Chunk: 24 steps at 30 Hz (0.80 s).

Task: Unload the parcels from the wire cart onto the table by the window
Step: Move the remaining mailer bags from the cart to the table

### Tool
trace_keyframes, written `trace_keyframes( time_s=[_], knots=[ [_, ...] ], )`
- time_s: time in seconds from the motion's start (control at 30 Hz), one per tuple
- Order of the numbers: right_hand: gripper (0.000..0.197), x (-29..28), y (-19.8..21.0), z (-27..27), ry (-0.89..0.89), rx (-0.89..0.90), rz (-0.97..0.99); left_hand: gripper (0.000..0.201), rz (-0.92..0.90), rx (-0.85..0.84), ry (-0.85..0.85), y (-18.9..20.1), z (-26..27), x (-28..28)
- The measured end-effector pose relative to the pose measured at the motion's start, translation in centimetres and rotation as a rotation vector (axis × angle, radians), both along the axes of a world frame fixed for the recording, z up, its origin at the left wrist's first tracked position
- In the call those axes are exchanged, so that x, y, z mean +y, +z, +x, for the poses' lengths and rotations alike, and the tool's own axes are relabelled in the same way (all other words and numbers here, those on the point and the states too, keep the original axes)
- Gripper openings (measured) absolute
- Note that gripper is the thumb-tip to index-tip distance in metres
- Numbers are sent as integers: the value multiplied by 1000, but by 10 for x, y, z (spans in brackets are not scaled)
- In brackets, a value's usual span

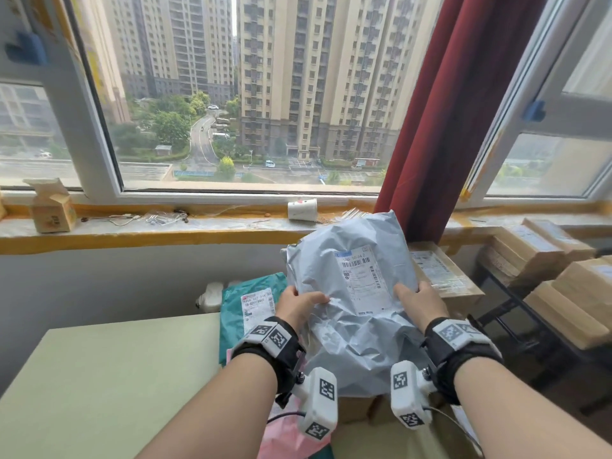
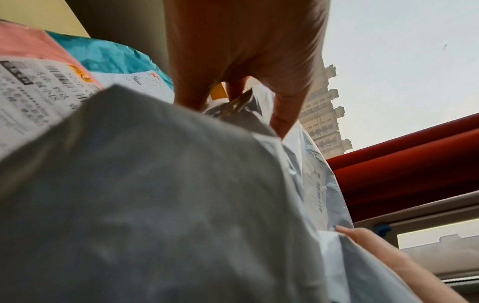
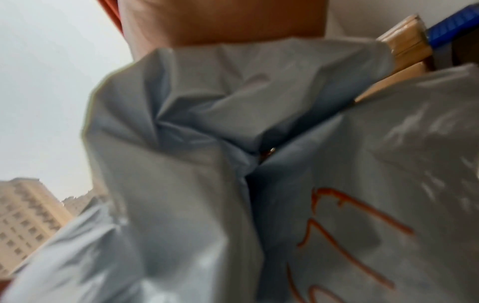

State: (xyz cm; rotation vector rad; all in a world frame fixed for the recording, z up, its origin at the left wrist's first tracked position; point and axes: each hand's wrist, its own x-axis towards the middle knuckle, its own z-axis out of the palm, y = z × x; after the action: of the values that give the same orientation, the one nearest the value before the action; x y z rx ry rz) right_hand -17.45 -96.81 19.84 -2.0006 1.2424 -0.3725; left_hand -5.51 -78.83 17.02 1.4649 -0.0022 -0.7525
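A crumpled grey plastic mailer (image 1: 351, 293) with a white shipping label is held up in front of me, above other parcels. My left hand (image 1: 299, 304) grips its left edge, thumb on top. My right hand (image 1: 419, 301) grips its right edge the same way. In the left wrist view the grey mailer (image 2: 160, 205) fills the frame under my left hand (image 2: 233, 82), and my right hand's fingers (image 2: 376, 246) show at its far edge. The right wrist view shows the mailer (image 3: 207, 164) close up, with red writing on it, and my right hand (image 3: 233, 24) above. The pale green table (image 1: 109, 376) lies at the lower left.
A teal mailer (image 1: 248, 303) and a pink one (image 1: 284, 438) lie beside the table. Cardboard boxes (image 1: 443, 273) sit behind the grey mailer, and more boxes (image 1: 563, 286) are stacked on a dark rack at right. A small carton (image 1: 49, 207) and a tipped paper cup (image 1: 302, 210) are on the windowsill. A red curtain (image 1: 447, 111) hangs at right.
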Motion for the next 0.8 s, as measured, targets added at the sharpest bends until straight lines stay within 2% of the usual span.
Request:
trace_keyframes(
  time_s=[0.13,0.23,0.33,0.43,0.57,0.63,0.8],
  knots=[
    [64,2,-10,2,4,158,-174,65,114,9,3,-9,-2,0],
    [76,8,-9,4,-4,130,-285,83,175,-16,-1,-15,2,2],
    [83,13,-6,9,12,69,-338,99,150,-14,21,-16,6,3],
    [78,17,-5,13,71,49,-418,109,173,-110,28,-13,8,5],
    [59,15,-12,21,206,192,-550,103,328,-357,-184,-8,6,5],
    [55,11,-15,25,223,254,-528,99,344,-411,-255,-8,6,1],
    [54,1,-14,46,226,318,-370,90,359,-438,-267,-13,16,-6]
  ],
)
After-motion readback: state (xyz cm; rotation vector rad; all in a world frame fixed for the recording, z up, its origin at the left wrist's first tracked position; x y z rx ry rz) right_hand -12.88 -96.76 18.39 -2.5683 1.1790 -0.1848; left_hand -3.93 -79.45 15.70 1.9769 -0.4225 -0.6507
